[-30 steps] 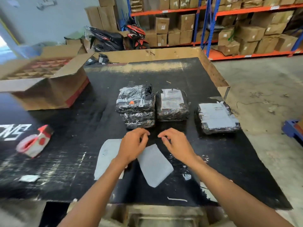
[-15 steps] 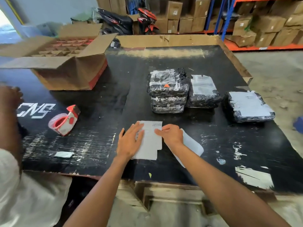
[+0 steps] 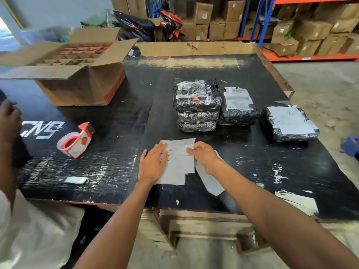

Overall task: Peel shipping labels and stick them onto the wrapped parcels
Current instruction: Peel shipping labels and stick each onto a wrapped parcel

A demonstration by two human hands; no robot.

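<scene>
Two parcels point(image 3: 289, 121) labelled, stack point(image 3: 197, 105) not; left hand point(image 3: 152, 165) flat on label sheets point(image 3: 178, 166), right hand point(image 3: 204, 156) pinching one edge.

The bench point(image 3: 223, 74) has a scuffed black top with worn pale patches and white lettering at its left side. Directly under the hands point(image 3: 153, 164) lies a sheet of shipping labels point(image 3: 179, 167); a blank backing sheet point(image 3: 210, 183) lies partly beneath the right hand point(image 3: 204, 156). Beyond the hands stand a stack of wrapped parcels point(image 3: 197, 105), a labelled parcel point(image 3: 240, 106) touching the stack's right side, and a second labelled parcel point(image 3: 290, 123) set apart to the right. Left of the hands rest a tape dispenser point(image 3: 76, 140) and a paper scrap point(image 3: 75, 179). Far left, beyond them, stands an open cardboard box point(image 3: 83, 82).
</scene>
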